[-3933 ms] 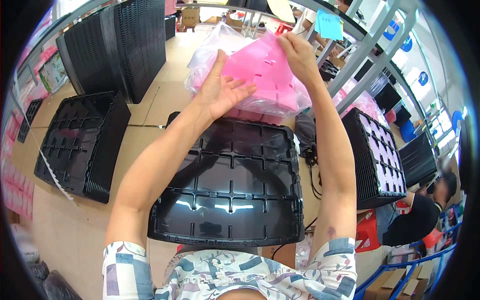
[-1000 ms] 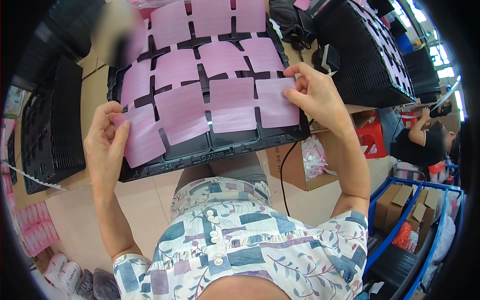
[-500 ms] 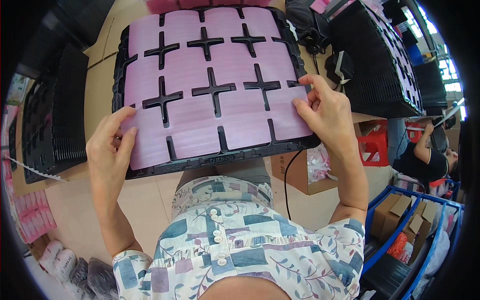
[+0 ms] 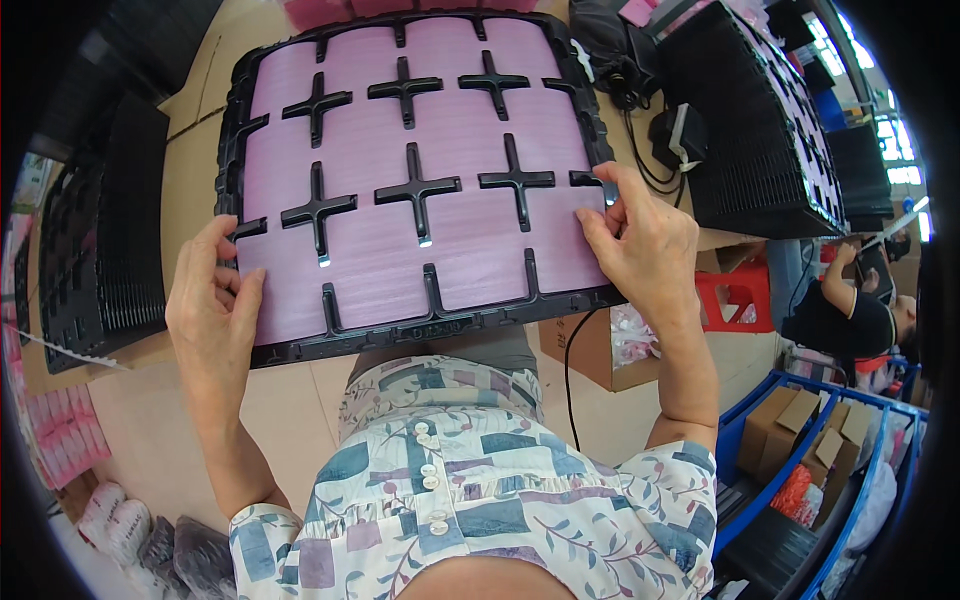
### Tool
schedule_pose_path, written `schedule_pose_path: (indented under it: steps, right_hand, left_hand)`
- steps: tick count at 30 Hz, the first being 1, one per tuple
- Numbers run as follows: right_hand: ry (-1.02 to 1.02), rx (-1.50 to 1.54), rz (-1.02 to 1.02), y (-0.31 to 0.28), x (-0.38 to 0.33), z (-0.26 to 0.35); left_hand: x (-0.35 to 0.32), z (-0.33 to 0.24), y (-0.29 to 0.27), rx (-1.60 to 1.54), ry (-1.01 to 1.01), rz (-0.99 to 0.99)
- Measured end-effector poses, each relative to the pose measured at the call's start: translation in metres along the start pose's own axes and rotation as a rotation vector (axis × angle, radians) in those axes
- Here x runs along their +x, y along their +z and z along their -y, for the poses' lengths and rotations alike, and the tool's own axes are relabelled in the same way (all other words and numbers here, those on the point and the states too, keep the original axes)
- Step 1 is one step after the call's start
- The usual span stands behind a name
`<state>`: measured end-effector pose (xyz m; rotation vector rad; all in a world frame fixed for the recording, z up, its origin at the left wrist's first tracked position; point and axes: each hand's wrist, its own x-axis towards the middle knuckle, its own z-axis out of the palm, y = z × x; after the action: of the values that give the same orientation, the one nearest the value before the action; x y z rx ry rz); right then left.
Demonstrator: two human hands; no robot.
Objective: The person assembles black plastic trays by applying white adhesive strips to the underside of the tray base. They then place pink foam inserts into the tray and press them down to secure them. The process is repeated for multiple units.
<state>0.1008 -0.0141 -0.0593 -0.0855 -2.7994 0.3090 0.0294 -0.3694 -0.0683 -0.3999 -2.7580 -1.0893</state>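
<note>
the pink sheet (image 4: 370,247) lay spread over the black tray (image 4: 430,328), whose cross-shaped ridges stood up through its slots. the left hand (image 4: 212,300) was at the left edge near the front corner, the right hand (image 4: 645,240) at the right edge; on each, the thumb and forefinger were parted (what the other fingers touched could not be told). the worktop (image 4: 190,190) showed beside the tray, with a stack of black trays (image 4: 110,235) on the left and a taller-looking stack (image 4: 745,130) on the right.

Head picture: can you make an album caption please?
Left hand and right hand frame a pink sheet on a black tray.
</note>
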Motion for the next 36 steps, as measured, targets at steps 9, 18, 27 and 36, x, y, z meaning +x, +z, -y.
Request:
schedule_pose_path:
  steps: [9, 18, 27, 36]
  right_hand:
    - [0.032, 0.115, -0.050, 0.002, -0.005, 0.001]
    - [0.004, 0.125, -0.063, 0.004, -0.004, -0.001]
    - [-0.036, 0.167, -0.089, 0.011, -0.005, -0.011]
    - [-0.029, 0.123, -0.063, 0.007, -0.006, -0.009]
  left_hand:
    - [0.001, -0.001, -0.002, 0.100, 0.093, -0.004]
    - [0.001, 0.001, -0.001, 0.112, 0.106, -0.013]
    - [0.002, 0.002, 0.004, 0.080, 0.056, 0.001]
    - [0.000, 0.003, 0.004, 0.103, 0.070, -0.005]
